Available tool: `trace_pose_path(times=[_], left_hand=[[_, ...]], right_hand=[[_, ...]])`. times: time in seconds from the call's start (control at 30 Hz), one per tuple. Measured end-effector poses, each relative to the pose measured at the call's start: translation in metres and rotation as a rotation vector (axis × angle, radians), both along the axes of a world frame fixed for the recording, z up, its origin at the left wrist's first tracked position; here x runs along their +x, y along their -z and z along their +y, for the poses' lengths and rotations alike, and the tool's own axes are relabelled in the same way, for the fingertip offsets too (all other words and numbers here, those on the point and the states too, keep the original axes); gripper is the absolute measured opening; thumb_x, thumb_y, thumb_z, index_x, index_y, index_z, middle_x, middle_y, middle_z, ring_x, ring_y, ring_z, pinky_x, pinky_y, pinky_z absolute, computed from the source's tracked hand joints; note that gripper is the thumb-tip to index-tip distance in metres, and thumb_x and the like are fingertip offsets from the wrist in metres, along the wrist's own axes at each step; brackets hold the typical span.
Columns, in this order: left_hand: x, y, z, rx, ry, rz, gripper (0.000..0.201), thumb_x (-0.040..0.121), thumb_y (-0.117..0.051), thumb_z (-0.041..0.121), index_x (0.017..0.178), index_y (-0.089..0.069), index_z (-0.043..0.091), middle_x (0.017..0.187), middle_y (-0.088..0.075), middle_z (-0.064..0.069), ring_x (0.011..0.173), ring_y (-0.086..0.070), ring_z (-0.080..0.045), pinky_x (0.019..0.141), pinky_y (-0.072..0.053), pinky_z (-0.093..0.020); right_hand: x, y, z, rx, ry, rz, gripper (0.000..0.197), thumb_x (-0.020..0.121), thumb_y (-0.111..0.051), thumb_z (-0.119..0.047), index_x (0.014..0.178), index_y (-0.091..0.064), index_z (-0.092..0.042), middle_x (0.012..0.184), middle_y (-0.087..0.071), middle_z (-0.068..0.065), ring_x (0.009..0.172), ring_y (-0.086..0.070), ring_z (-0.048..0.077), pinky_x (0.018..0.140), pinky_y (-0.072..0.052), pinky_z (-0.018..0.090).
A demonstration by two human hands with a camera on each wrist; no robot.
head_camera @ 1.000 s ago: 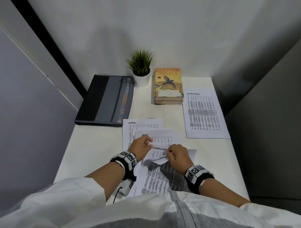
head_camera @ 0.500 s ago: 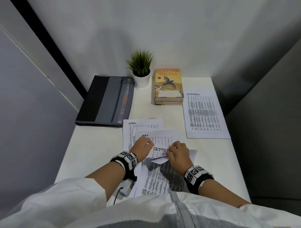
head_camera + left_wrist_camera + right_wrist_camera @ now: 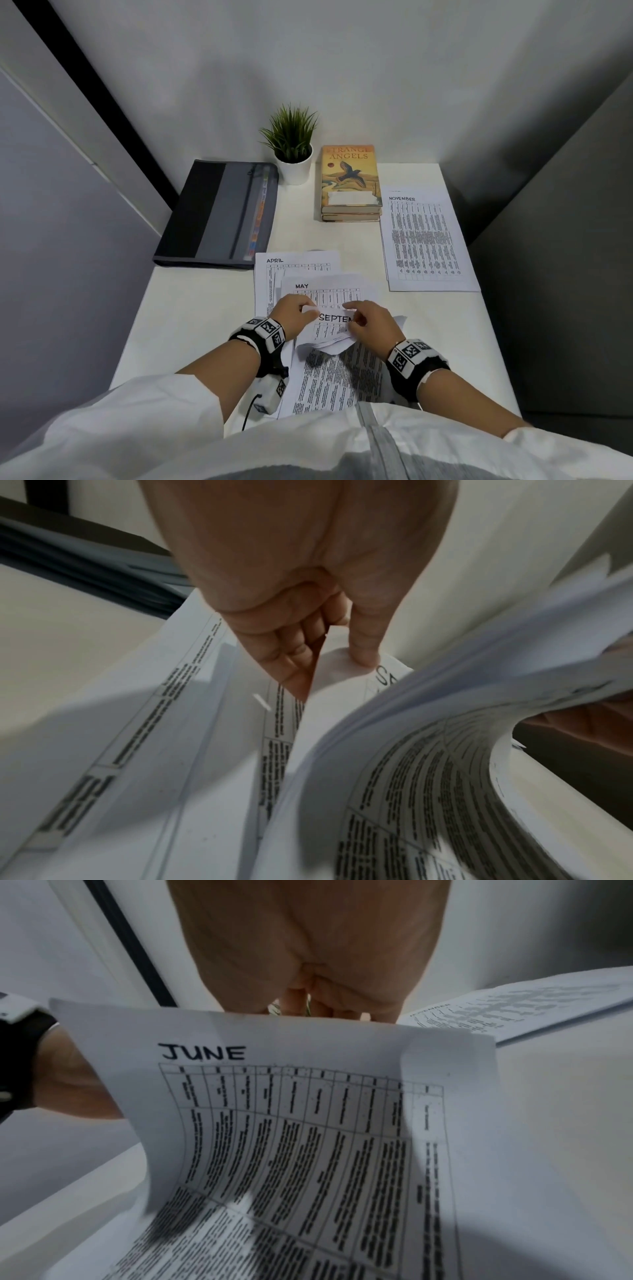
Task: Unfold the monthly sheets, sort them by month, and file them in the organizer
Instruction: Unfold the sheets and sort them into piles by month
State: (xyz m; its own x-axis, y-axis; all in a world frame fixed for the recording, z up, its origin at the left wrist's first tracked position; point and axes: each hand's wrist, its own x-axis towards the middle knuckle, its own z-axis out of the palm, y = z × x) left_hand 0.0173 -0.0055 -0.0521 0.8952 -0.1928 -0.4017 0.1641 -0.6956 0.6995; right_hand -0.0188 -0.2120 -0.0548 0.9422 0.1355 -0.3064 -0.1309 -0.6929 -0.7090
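Note:
A stack of printed monthly sheets lies near the table's front edge. My left hand [image 3: 308, 310] pinches the top left corner of the September sheet [image 3: 334, 318], thumb on top [image 3: 363, 653]. My right hand [image 3: 356, 320] grips a bundle of sheets bent back towards me. Its outer leaf is the June sheet [image 3: 291, 1123], and the fingers [image 3: 325, 1010] curl behind its top edge. The May sheet [image 3: 329, 291] and the April sheet [image 3: 294, 262] lie fanned out just beyond. A November sheet [image 3: 424, 240] lies flat at the right. The dark grey organizer [image 3: 219, 212] lies closed at the back left.
A potted plant [image 3: 293, 150] stands at the back centre, beside a stack of books [image 3: 351, 185]. Grey partition walls close in on three sides. Bare white tabletop [image 3: 191, 308] shows to the left of the stack.
A sheet headed February was on top one second ago. It has been bent back with the bundle, and the September sheet now shows. Both hands have stayed over the stack.

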Motion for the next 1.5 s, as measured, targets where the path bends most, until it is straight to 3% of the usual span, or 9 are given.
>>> trace_pose_path(times=[0.2,0.33,0.43,0.63,0.9,1.03,1.17,1.3,1.5], left_hand=[[-0.009,-0.001,0.003,-0.086,-0.023,0.031,0.017,0.082,-0.072,0.036,0.078,-0.07,0.02,0.074,-0.059,0.008,0.068,-0.054,-0.006,0.069,-0.043,-0.024],[0.001,-0.003,0.009,0.032,-0.288,-0.239,0.035,0.086,-0.069,0.03,0.117,-0.058,0.017,0.121,-0.05,-0.001,0.112,-0.049,-0.016,0.098,-0.038,-0.03],[0.016,-0.008,0.015,-0.111,-0.472,-0.08,0.048,0.09,-0.065,0.017,0.134,-0.045,0.012,0.12,-0.054,-0.007,0.11,-0.054,-0.022,0.092,-0.042,-0.028],[0.024,-0.001,0.021,-0.013,-0.328,-0.093,0.013,0.091,-0.063,0.017,0.083,-0.054,0.01,0.067,-0.044,0.004,0.068,-0.043,-0.02,0.055,-0.032,-0.022],[0.013,0.001,0.018,-0.205,-0.291,-0.031,0.012,0.08,-0.075,0.015,0.085,-0.065,0.013,0.086,-0.062,-0.001,0.083,-0.054,-0.017,0.08,-0.044,-0.027],[0.006,0.001,0.021,-0.253,-0.297,0.003,0.011,0.077,-0.078,0.016,0.077,-0.067,0.019,0.1,-0.069,0.003,0.099,-0.061,-0.017,0.09,-0.045,-0.029],[0.006,-0.002,0.024,-0.282,-0.336,0.005,0.024,0.087,-0.067,0.041,0.1,-0.069,0.021,0.107,-0.065,0.008,0.102,-0.059,-0.009,0.091,-0.045,-0.027],[0.009,0.002,0.026,-0.186,-0.395,0.001,0.026,0.09,-0.066,0.027,0.112,-0.058,0.017,0.102,-0.063,-0.001,0.093,-0.059,-0.016,0.086,-0.047,-0.029],[0.006,0.005,0.024,-0.15,-0.228,0.015,0.006,0.085,-0.068,0.015,0.084,-0.07,0.01,0.078,-0.068,-0.003,0.074,-0.06,-0.017,0.074,-0.05,-0.028]], right_hand=[[0.006,-0.001,0.01,-0.359,-0.205,-0.18,0.015,0.082,-0.065,-0.029,0.094,-0.066,-0.019,0.099,-0.052,0.0,0.096,-0.046,0.019,0.075,-0.037,0.028],[0.008,-0.008,0.017,-0.38,-0.324,-0.075,0.013,0.087,-0.054,-0.024,0.094,-0.063,-0.019,0.096,-0.065,0.001,0.093,-0.056,0.021,0.083,-0.034,0.031],[0.01,-0.013,0.018,-0.481,-0.435,-0.061,0.019,0.092,-0.046,-0.025,0.084,-0.061,-0.017,0.088,-0.062,0.002,0.086,-0.057,0.022,0.091,-0.034,0.035],[0.033,-0.024,0.017,-0.53,-0.491,-0.287,0.015,0.091,-0.05,-0.015,0.094,-0.064,-0.019,0.09,-0.059,-0.001,0.087,-0.057,0.023,0.092,-0.035,0.034],[0.045,-0.017,0.026,-0.436,-0.481,-0.359,0.025,0.093,-0.051,-0.015,0.113,-0.066,-0.013,0.154,-0.031,0.006,0.134,-0.037,0.025,0.107,-0.031,0.035],[0.043,-0.011,0.03,-0.394,-0.492,-0.361,0.026,0.094,-0.051,-0.018,0.114,-0.066,-0.012,0.144,-0.046,0.007,0.129,-0.044,0.025,0.106,-0.032,0.034],[0.036,-0.006,0.029,-0.397,-0.491,-0.361,0.027,0.095,-0.048,-0.021,0.109,-0.068,-0.012,0.113,-0.058,0.004,0.104,-0.054,0.027,0.093,-0.04,0.032],[0.026,-0.002,0.027,-0.392,-0.514,-0.373,0.024,0.094,-0.049,-0.017,0.102,-0.069,-0.008,0.1,-0.054,0.007,0.087,-0.053,0.028,0.08,-0.044,0.036],[0.021,-0.001,0.025,-0.378,-0.53,-0.397,0.018,0.087,-0.059,-0.014,0.097,-0.072,-0.007,0.134,-0.051,0.012,0.103,-0.056,0.029,0.081,-0.05,0.039]])
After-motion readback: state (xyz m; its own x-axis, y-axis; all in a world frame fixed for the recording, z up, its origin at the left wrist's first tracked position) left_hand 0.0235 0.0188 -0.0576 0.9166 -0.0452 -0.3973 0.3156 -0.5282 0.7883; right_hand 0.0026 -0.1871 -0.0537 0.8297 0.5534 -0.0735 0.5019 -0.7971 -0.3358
